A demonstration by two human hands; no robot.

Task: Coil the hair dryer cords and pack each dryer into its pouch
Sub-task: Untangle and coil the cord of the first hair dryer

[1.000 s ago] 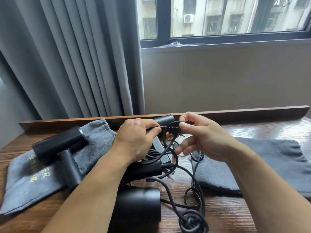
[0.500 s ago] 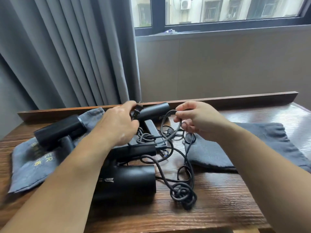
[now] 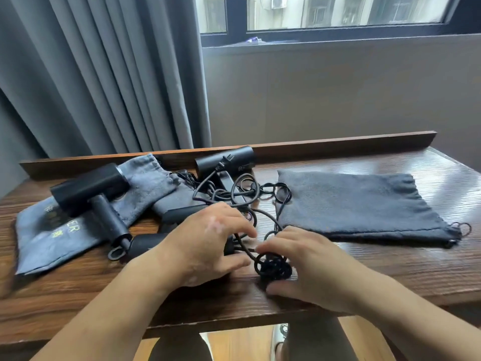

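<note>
Both hands have dropped from the raised loop they were working half a second ago, and the plug (image 3: pixel 224 162) now lies let go against the far dryer (image 3: pixel 234 158), well beyond the cord knot (image 3: pixel 273 267). That knot sits on the table (image 3: pixel 390 272) close to its near edge, between the two hands. The right hand (image 3: pixel 309 267) brackets it with loosely extended fingers on its far side and the thumb on its near side, unclenched, probably to gather the tangle before coiling. The left hand (image 3: pixel 208 246), just left of the knot, arches over a cord strand and the near dryer (image 3: pixel 145 246); blur hides whether its fingers pinch the strand. From the knot the cord runs away in slack loops toward the far dryer, whose barrel lies crosswise. The near dryer's barrel also seems to lie crosswise, left of the knot. Far left of the knot a third dryer (image 3: pixel 88 188) rests on the left pouch (image 3: pixel 39 230), handle slanting nearward; the right pouch (image 3: pixel 359 204) lies flat beyond the knot, to the right.
</note>
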